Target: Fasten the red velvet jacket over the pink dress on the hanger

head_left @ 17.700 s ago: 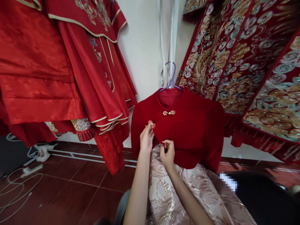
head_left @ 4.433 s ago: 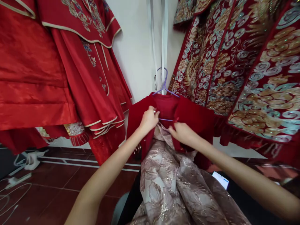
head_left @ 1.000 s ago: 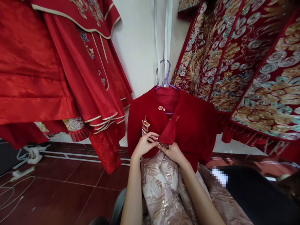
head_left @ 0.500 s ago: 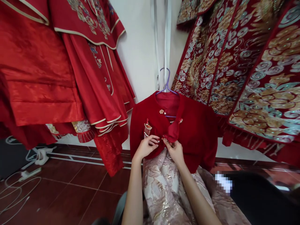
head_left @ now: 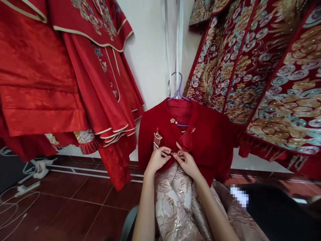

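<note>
A short red velvet jacket [head_left: 208, 140] hangs in front of me on a purple hanger [head_left: 179, 89]. Under it is a pale pink brocade garment [head_left: 173, 204] with a metallic sheen. My left hand [head_left: 158, 159] pinches the jacket's lower front fastener [head_left: 173, 153] at the left front edge. From the other side, my right hand [head_left: 186, 163] grips the same fastener with thumb and fingers, its index finger raised. The fingers partly hide the fastener. Higher up, a gold flower-shaped button [head_left: 173, 121] sits at the collar, and a fan-shaped tassel brooch [head_left: 157, 139] is pinned on the chest.
Red gowns with pale piping [head_left: 97, 77] hang at the left. A heavily embroidered gown [head_left: 250, 73] hangs at the right. White straps [head_left: 179, 43] run down the wall to the hanger. Cables [head_left: 18, 207] and white shoes [head_left: 40, 169] lie on the tiled floor; a dark object [head_left: 278, 211] sits lower right.
My right hand has shifted its grip, with its index finger lifting away from the jacket's fold. Both hands now meet at the fastener; the red flap has turned back somewhat.
</note>
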### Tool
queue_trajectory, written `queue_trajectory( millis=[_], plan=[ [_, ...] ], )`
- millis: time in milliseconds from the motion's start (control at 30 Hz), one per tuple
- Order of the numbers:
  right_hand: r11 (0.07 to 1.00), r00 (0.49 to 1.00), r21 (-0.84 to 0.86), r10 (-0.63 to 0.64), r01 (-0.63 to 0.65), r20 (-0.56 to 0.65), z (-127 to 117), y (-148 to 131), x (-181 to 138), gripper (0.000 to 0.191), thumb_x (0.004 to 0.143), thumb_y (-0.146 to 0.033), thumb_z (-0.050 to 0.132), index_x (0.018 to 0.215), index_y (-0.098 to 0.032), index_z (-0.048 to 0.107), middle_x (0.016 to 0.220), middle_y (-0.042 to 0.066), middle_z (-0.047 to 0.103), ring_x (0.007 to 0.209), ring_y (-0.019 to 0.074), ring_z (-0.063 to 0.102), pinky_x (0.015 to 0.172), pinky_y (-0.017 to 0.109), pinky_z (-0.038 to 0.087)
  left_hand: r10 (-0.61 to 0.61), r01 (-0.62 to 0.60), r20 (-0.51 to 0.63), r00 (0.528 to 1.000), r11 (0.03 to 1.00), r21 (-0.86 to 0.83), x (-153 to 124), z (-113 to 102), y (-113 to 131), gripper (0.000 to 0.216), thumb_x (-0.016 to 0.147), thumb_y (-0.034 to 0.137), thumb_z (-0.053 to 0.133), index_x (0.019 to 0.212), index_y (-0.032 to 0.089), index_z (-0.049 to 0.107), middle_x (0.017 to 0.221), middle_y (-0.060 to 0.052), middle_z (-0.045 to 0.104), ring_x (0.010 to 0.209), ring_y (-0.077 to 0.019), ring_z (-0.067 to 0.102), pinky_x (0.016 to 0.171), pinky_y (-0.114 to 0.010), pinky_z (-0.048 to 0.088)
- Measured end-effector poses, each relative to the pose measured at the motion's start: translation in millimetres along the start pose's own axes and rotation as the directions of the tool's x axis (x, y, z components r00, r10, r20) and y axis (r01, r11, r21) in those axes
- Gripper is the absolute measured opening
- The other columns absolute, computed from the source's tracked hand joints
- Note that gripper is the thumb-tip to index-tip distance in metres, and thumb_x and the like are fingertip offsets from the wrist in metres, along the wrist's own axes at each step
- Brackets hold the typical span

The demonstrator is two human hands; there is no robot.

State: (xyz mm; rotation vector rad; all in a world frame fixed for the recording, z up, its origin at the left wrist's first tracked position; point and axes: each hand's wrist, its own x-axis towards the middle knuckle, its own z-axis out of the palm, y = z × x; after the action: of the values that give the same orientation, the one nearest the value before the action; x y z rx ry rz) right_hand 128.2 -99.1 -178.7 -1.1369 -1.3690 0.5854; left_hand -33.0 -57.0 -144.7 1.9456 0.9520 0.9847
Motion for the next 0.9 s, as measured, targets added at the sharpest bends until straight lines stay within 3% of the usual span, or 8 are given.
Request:
queue_trajectory(
  millis=[233,300,500,900],
  plan=[
    [1.0,0.999,-0.018,-0.008,0.007,-0.046,11,0,-2,0.044,0.082,-0.052,0.055,0.101,-0.014,0.068,0.08,0.006,0.061,0.07,0.0149,0.059,0.068,0.028,0.053,-0.02,0.019,-0.027,0.999,0.999,-0.034,-3,-1,7,0.026,0.072,0.026,0.071,0.095,0.012,0.069,0.088,-0.009,0.071,0.079,-0.0163,0.067,0.073,-0.027,0.054],
    [0.998,0.997,-0.049,-0.037,0.034,-0.073,14,-1,-4,0.044,0.085,-0.049,0.053,0.106,-0.014,0.067,0.083,0.007,0.062,0.072,0.0152,0.059,0.07,0.029,0.053,-0.022,0.021,-0.033,0.999,0.999,-0.032,-3,-2,9,0.025,0.074,0.028,0.07,0.093,0.012,0.07,0.087,-0.009,0.072,0.079,-0.0169,0.067,0.072,-0.027,0.054],
    [0.989,0.992,-0.125,-0.09,0.08,-0.083,15,-3,-7,0.048,0.09,-0.044,0.049,0.128,-0.016,0.057,0.088,0.007,0.062,0.079,0.0165,0.06,0.075,0.029,0.053,-0.027,0.026,-0.045,0.999,1.0,-0.01,-3,0,9,0.02,0.075,0.019,0.064,0.092,0.012,0.072,0.085,-0.009,0.073,0.077,-0.0166,0.068,0.072,-0.027,0.054],
    [0.949,0.966,-0.253,-0.227,0.189,-0.128,21,3,-11,0.038,0.093,-0.036,0.047,0.123,-0.018,0.06,0.089,0.007,0.061,0.077,0.0163,0.059,0.074,0.03,0.052,-0.007,0.008,-0.013,1.0,0.997,0.077,-7,-5,12,0.021,0.079,0.016,0.058,0.093,0.013,0.074,0.091,-0.009,0.075,0.084,-0.0181,0.07,0.079,-0.029,0.055]
  ],
)
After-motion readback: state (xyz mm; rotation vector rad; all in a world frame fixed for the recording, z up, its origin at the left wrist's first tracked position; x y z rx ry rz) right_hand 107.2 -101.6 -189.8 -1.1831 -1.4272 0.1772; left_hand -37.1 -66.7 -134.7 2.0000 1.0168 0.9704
